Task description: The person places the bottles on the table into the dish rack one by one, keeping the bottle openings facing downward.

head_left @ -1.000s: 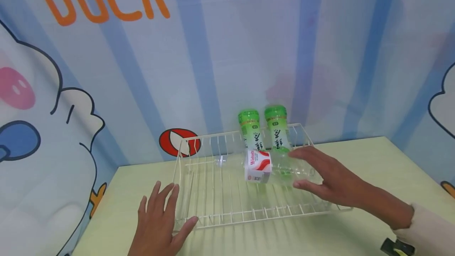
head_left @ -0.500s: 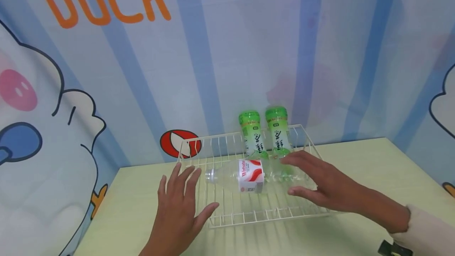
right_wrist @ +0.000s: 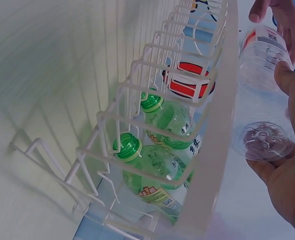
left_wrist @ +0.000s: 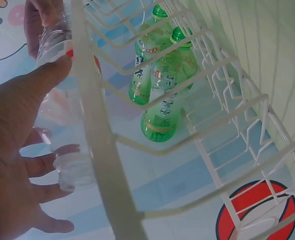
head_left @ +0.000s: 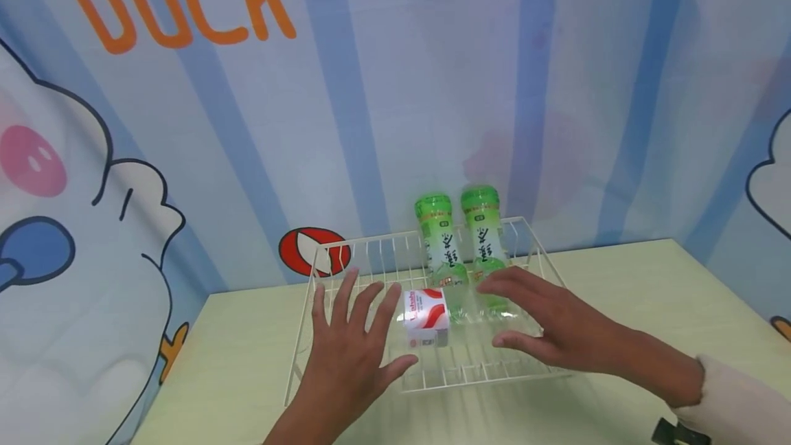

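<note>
Backdrop fabric (head_left: 432, 88) with blue stripes and orange lettering hung behind a pale green table (head_left: 649, 335). On that table sat a white wire rack (head_left: 321, 256), and two green-capped bottles (head_left: 460, 242) lay side by side at its far right end, caps pointing away from the person.

Across the rack, nearer the person, lay a clear plastic bottle (head_left: 432, 314) with a red-and-white label, its long axis running left to right between the two hands. The neck pointed toward the left hand (head_left: 352, 356) and the base toward the right hand (head_left: 550, 328).

The left hand was spread over the neck end with straight fingers; the left wrist view showed the cap (left_wrist: 70, 167) against its fingers and the thumb along the bottle's side. The right hand cupped the base, thumb and fingers curved around it; the right wrist view showed the bottle's bottom (right_wrist: 262, 140) resting in the palm. Each hand was about equally close to its own end, so the bottle sat held between them.
</note>
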The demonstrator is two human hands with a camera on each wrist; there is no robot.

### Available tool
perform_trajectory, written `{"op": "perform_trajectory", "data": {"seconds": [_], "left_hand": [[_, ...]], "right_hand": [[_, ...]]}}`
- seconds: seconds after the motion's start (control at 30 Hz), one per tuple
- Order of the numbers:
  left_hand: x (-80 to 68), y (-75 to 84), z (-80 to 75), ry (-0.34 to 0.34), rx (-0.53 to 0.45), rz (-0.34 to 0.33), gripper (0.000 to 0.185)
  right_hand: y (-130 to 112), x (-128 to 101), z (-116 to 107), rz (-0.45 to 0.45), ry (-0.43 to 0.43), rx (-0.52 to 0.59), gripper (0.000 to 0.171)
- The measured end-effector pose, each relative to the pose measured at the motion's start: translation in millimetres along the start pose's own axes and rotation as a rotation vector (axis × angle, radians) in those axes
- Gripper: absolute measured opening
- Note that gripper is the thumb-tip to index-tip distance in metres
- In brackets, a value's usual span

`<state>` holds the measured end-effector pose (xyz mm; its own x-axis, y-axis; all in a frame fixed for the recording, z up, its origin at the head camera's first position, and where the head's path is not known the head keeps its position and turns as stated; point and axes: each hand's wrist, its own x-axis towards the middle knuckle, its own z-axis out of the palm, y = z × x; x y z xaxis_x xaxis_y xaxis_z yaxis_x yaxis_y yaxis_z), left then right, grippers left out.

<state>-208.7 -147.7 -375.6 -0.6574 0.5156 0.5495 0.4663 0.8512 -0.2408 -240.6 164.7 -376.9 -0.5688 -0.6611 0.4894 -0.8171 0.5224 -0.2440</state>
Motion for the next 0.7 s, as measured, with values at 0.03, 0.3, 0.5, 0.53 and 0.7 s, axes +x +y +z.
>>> {"op": "perform_trajectory", "data": {"seconds": [0.03,0.3,0.5,0.53,0.7], "left_hand": [[0.6,1.0,0.6,-0.004,-0.002,0.004,0.09],[0.4,3.4,3.5,0.003,-0.018,0.016,0.077],[-2.7,2.7,5.8,0.056,-0.044,0.023,0.076],[-3.1,2.5,6.1,0.068,-0.047,0.026,0.076],[-3.7,0.7,5.2,0.133,-0.048,0.034,0.079]], "right_hand": [[-0.7,0.4,0.5,0.004,-0.004,0.003,0.061],[-2.6,1.4,1.6,0.002,-0.001,0.005,0.062],[-5.4,2.2,0.2,0.032,0.002,-0.008,0.065],[-6.1,2.3,-0.3,0.038,0.005,-0.004,0.066],[-8.1,2.8,-2.8,0.055,0.076,0.07,0.085]]}}
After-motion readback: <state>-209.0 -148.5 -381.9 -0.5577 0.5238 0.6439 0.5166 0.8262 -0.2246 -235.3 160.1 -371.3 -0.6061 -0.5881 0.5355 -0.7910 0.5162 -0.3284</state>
